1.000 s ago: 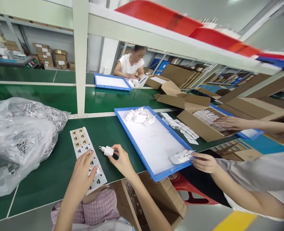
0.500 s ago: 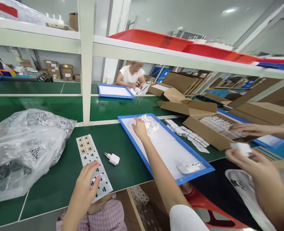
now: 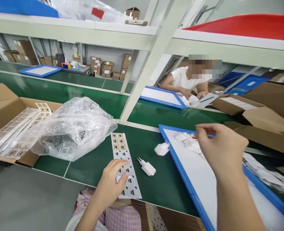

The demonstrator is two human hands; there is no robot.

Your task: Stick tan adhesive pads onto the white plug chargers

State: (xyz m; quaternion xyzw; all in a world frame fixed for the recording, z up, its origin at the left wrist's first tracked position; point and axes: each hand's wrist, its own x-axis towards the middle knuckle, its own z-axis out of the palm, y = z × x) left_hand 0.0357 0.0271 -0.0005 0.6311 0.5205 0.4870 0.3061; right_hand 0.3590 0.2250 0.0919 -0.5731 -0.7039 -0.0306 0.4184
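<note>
My left hand (image 3: 113,178) rests on a sheet of stickers (image 3: 124,154), its fingers curved and thumb apart, holding nothing. Tan stickers fill the sheet's far end; the nearer part is pale with dark marks. Just right of the sheet lies a white plug adapter (image 3: 148,168), prongs pointing away from me. A second white plug adapter (image 3: 161,149) is by the left rim of the blue-edged tray (image 3: 184,176). Over the pile of white adapters (image 3: 190,142) in the tray is my right hand (image 3: 222,147). Its thumb and fingertips are drawn together; what they hold, if anything, is hidden.
A clear plastic bag of cables (image 3: 76,131) sits left of the sheet, beside a carton of sticker sheets (image 3: 19,128). A shelf post (image 3: 142,80) rises behind. More white pieces (image 3: 269,175) lie right of the tray. Across the bench sits a co-worker (image 3: 187,77).
My right hand set the first adapter down and reached into the tray. A second adapter now shows by the tray's left rim. My left hand stays on the sheet; the view has swung left.
</note>
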